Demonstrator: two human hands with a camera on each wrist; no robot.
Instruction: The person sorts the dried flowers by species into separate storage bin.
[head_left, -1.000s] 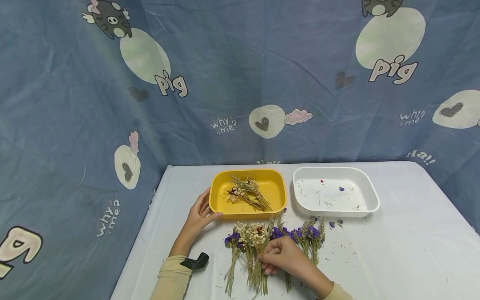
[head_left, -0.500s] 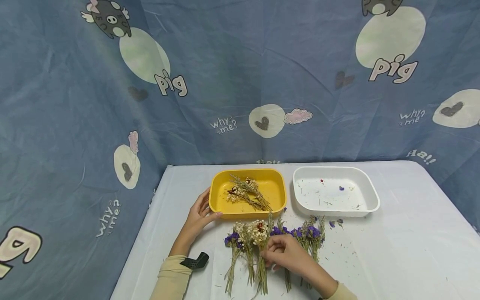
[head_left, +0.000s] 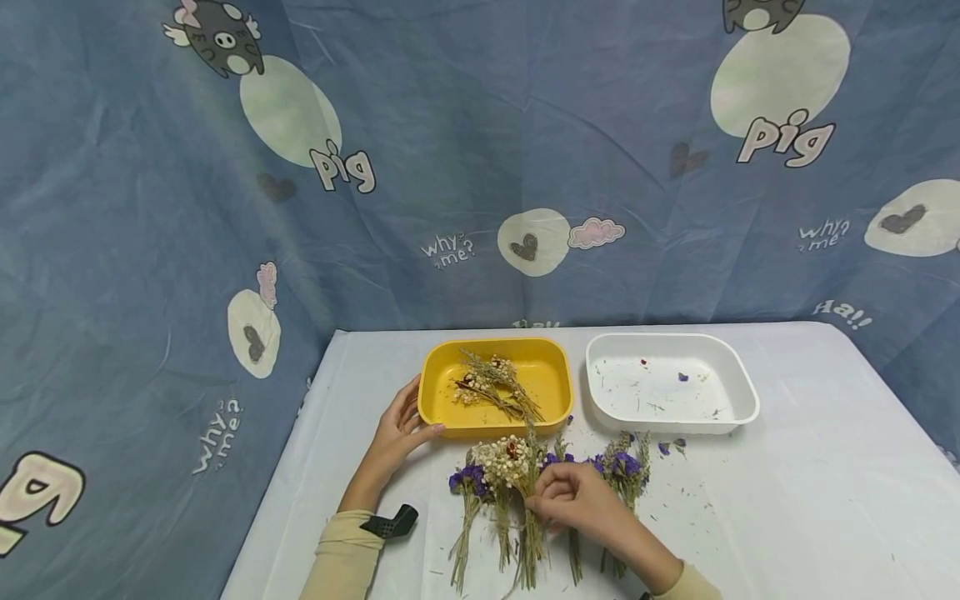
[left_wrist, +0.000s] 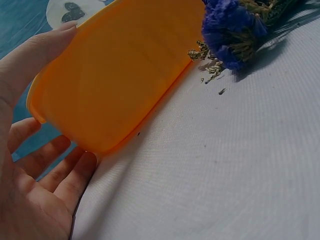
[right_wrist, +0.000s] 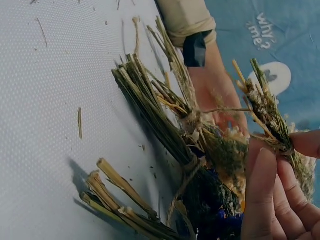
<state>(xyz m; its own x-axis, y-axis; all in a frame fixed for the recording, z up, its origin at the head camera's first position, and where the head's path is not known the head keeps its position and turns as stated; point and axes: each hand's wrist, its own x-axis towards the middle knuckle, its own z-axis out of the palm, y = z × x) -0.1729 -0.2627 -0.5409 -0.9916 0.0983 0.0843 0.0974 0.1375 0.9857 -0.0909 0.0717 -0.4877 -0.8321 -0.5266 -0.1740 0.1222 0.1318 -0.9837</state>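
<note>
My left hand (head_left: 393, 433) rests against the left front corner of a yellow tray (head_left: 551, 375). In the left wrist view its thumb lies by the rim and its loosely extended fingers touch the wall. Inside the tray lie small dried flower bunches (head_left: 495, 387). Over the row on the table, my right hand (head_left: 577, 500) pinches the stems of a dried flower bunch (right_wrist: 270, 115) between thumb and fingers; twine ties it. This bunch has cream heads and a reddish-brown bloom. Purple-flowered bunches lie on both sides, and the right hand partly hides some of them.
A white tray (head_left: 667, 427) holding a few petals and bits stands right of the yellow one. Loose purple petals (head_left: 664, 449) and stem scraps dot the white tabletop (head_left: 810, 467). Behind the table hangs a blue printed cloth (head_left: 450, 167).
My right hand has shifted slightly to the right and up. The cream-headed bunch it pinches has tilted, its heads moving a little left and up. My left hand and both trays have stayed put.
</note>
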